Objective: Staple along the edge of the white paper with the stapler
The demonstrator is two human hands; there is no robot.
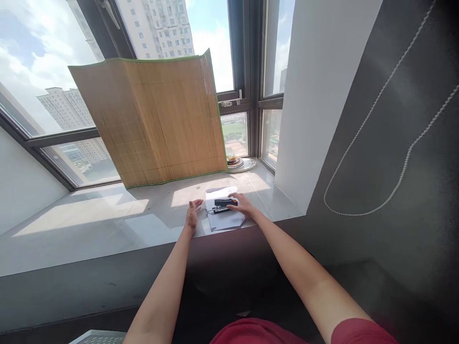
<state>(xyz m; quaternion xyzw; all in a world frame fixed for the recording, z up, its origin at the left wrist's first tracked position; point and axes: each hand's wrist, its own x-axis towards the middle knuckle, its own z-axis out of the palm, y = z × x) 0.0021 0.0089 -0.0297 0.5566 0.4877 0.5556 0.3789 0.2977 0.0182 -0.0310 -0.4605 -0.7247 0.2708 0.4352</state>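
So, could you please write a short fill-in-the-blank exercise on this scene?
1. The person's bare ____ hand holds the black stapler with an orange patch.
2. The flat paper beneath the stapler is ____ in colour.
3. The large tan bamboo-look mat before the dark-framed window has ____ edging.

Missing words: right; white; green.

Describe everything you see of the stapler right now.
The stapler looks mostly black, probably plastic, with an orange patch near its right end and a thin, silvery, metal-looking strip sticking out at the left. It lies roughly crosswise over the white paper on the windowsill. The right hand grips its right end; the left hand is open near the strip. Whether it holds staples is too small to tell.
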